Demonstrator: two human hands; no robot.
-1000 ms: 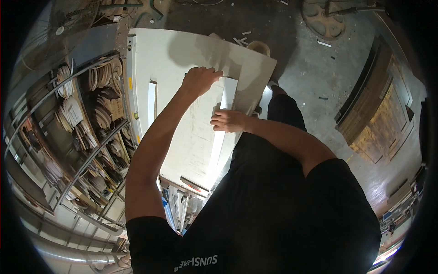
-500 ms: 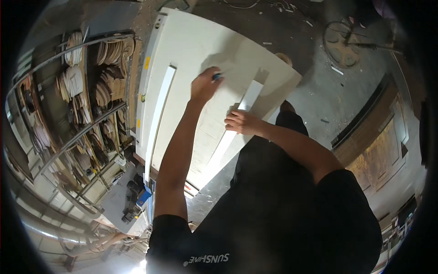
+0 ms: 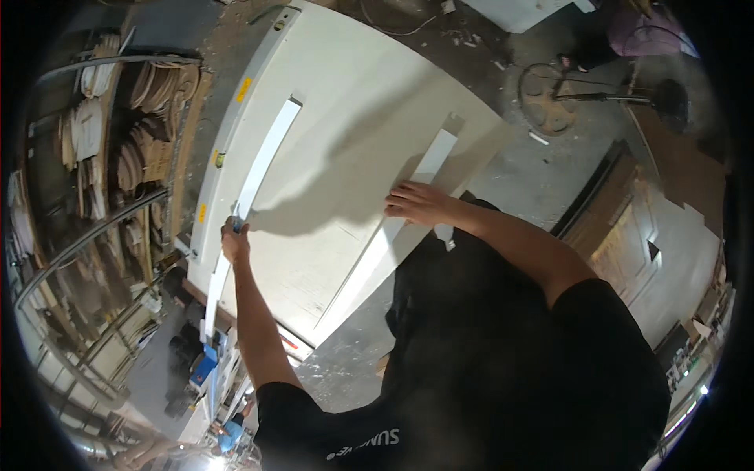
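At the left of the frame, metal shelving (image 3: pixel 94 235) holds stacks of curved wooden pieces (image 3: pixel 153 118), and a round wire coil (image 3: pixel 546 98) lies on the dusty concrete floor (image 3: pixel 518 173) at upper right. The left hand (image 3: pixel 235 243), fingers closed around something small and blue, rests on a long white strip (image 3: pixel 263 169) along the left edge of the large white panel (image 3: pixel 353 118) at centre. The right hand (image 3: pixel 416 202) lies flat, fingers together, on a second white strip (image 3: pixel 424 169) near the panel's right edge.

Smooth matt white board (image 3: pixel 338 157)
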